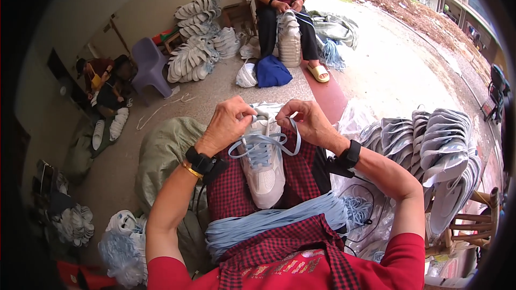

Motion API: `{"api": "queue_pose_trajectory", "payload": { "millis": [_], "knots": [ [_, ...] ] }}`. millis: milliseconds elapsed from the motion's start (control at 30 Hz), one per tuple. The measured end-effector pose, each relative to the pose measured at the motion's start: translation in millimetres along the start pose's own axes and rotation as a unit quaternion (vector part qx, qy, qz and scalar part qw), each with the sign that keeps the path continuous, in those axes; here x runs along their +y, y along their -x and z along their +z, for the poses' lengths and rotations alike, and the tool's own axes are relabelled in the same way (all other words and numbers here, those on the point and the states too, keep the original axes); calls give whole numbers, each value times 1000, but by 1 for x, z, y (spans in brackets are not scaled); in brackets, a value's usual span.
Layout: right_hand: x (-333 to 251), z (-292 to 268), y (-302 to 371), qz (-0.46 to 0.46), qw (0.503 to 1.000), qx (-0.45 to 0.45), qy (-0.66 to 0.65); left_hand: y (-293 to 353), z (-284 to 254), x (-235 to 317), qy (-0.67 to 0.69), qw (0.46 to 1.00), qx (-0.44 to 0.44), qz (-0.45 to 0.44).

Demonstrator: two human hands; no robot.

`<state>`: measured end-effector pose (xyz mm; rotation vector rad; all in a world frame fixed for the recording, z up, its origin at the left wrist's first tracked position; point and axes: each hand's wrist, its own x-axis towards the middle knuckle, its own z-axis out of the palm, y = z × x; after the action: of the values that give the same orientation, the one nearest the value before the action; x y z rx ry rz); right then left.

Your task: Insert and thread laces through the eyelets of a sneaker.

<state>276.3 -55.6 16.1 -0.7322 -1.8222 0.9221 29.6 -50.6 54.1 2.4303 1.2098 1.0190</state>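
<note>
Sneaker (271, 182), white and grey, laid on checked apron (227, 193), toe pointed toward the wearer; light-blue shoelace (260, 156), threaded and looped, pinched near the upper eyelets by closed fingers of left hand (228, 121) and right hand (313, 122); lace bundle (279, 217) draped beyond the toe, nearer the body

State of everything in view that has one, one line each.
Light-blue shoelace: threaded through eyelets, looped loosely on top
White-grey sneaker: on the lap, toe toward wearer
Left hand: fingers bent at the sneaker's collar, grip unclear
Right hand: pinching the shoelace
Light-blue lace bundle: draped across the lap
Grey shoe uppers: stacked
Purple chair: upright
Blue cloth: crumpled
</note>
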Motion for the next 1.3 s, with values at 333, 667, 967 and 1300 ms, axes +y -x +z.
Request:
{"api": "queue_pose_trajectory", "payload": {
  "millis": [333,667,967,1300],
  "knots": [
    [-4,9,9,50,998,18,20,6,19,12,-20,997,-79,1],
    [-3,15,10,16,998,33,53,8,18,10,-60,995,-75,12],
    [0,24,8,9,999,42,26,6,16,2,-24,994,-104,-28],
    [3,32,10,-59,988,60,130,6,21,3,-32,993,-105,-32]
  ]
}}
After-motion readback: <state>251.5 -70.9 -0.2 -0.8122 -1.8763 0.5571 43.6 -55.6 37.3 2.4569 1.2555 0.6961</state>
